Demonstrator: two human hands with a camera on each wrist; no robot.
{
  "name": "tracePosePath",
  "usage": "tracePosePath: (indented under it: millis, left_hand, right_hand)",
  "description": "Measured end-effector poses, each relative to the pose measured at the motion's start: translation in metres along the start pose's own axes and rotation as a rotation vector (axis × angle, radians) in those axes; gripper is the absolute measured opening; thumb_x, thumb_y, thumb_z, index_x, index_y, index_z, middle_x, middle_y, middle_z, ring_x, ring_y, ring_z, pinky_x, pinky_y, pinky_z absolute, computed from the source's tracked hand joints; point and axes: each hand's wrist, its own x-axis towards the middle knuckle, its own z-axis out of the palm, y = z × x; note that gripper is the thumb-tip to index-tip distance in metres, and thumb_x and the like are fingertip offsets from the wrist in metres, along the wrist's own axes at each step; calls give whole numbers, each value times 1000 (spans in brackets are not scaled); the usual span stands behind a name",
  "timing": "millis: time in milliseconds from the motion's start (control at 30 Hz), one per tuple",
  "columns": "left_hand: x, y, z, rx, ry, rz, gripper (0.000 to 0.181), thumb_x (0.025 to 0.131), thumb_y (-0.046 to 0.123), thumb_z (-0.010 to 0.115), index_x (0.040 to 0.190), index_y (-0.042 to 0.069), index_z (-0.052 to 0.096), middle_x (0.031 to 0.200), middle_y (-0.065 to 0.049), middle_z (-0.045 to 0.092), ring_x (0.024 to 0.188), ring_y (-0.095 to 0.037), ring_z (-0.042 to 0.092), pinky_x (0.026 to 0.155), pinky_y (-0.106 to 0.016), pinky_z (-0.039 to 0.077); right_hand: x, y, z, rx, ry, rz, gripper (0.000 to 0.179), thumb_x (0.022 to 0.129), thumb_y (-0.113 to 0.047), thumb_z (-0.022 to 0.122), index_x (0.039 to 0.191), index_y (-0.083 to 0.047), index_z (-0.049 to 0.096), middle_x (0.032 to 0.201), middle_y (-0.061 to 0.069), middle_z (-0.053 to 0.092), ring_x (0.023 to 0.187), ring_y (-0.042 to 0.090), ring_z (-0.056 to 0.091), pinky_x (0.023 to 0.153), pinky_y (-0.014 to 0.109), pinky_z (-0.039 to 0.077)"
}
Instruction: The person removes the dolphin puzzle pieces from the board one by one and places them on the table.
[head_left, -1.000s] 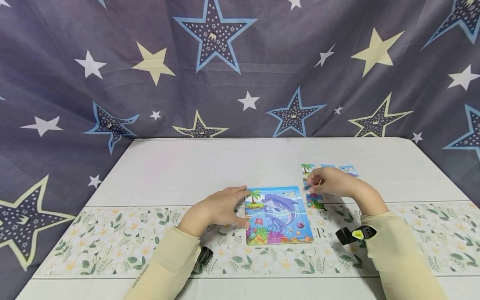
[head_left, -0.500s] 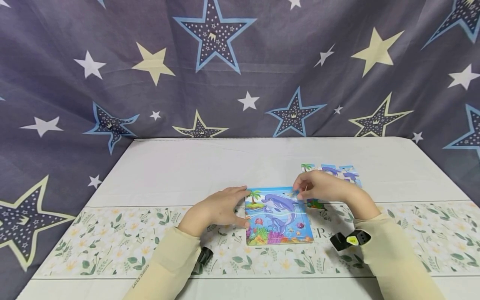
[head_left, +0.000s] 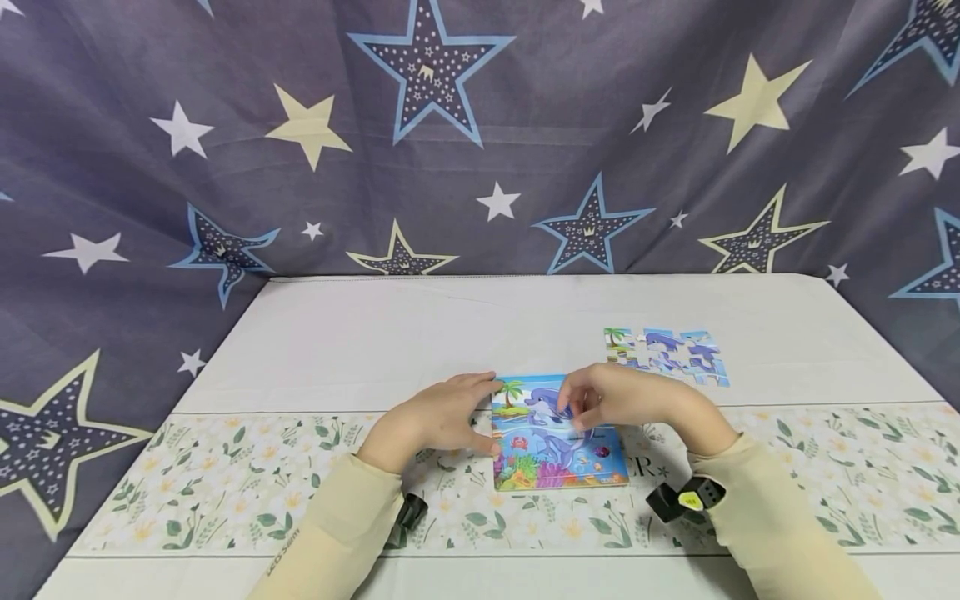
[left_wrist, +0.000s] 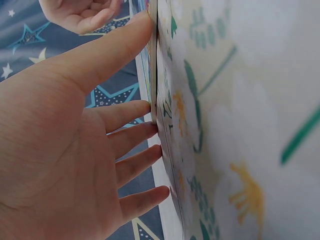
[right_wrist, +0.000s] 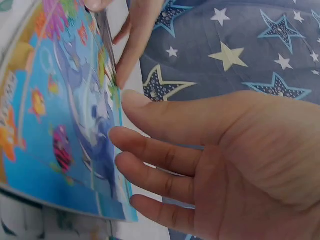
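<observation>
A square dolphin puzzle board (head_left: 525, 475) lies on the table, with a palm tree, coral and fish printed on it. At its left edge my left hand (head_left: 442, 417) rests, thumb and fingers spread against the side; the left wrist view shows these fingers straight along the board's thin edge (left_wrist: 154, 65). My right hand (head_left: 618, 396) is over the board's upper right part, thumb and fingertips drawn together. It pinches a small puzzle piece, mostly hidden by the fingers. In the right wrist view the right fingertips (right_wrist: 120, 135) are close to the printed dolphin.
Several cut puzzle pieces (head_left: 663, 343) lie grouped behind and to the right of the board, with small gaps between them. A pale table cover (head_left: 450, 325) has a flowered band across it. A dark star-patterned cloth (head_left: 480, 108) hangs behind the table.
My right hand has moved left and toward me, from the loose pieces onto the board, uncovering more of the pieces. The left hand and the board stay in place.
</observation>
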Motion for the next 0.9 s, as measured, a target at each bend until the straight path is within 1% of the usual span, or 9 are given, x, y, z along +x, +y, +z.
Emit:
tracePosePath:
  millis: [133,267,400,667,900]
  left_hand:
    - [0,0,0,1,5,-3,90,83,45,78,156,16,34,163,-3,24,149,-27,20,118,-51,22]
    - [1,0,1,1,13,-5,90,83,45,79,155,15,35,162,-3,25,149,-27,21,118,-51,23]
    - [1,0,1,2,21,-4,90,82,45,80,155,15,36,162,-4,26,148,-27,23,118,-51,24]
    - [0,1,0,5,14,-8,90,83,45,79,155,15,35,162,-3,26,148,-27,23,118,-51,24]
    - [0,2,-1,5,11,-9,91,83,45,79,156,16,34,162,-3,25,148,-27,22,118,-52,24]
  right_hand:
    - [2,-4,5,-8,-32,-25,17,89,-2,72,106,-5,67,83,-2,62,70,12,57,64,27,52]
    - [5,-8,9,-17,-55,-34,19,88,-3,74,105,-6,68,87,0,62,71,11,57,66,27,52]
    - [7,-13,14,-27,-69,-22,21,86,-4,76,105,-8,69,91,2,62,75,11,57,69,27,52]
    - [9,-18,19,-42,-99,23,28,81,-4,81,106,-10,68,94,1,60,71,11,55,66,26,51]
    - [11,-20,23,-101,-104,15,34,78,-4,84,106,-12,68,93,0,58,72,11,51,66,26,49]
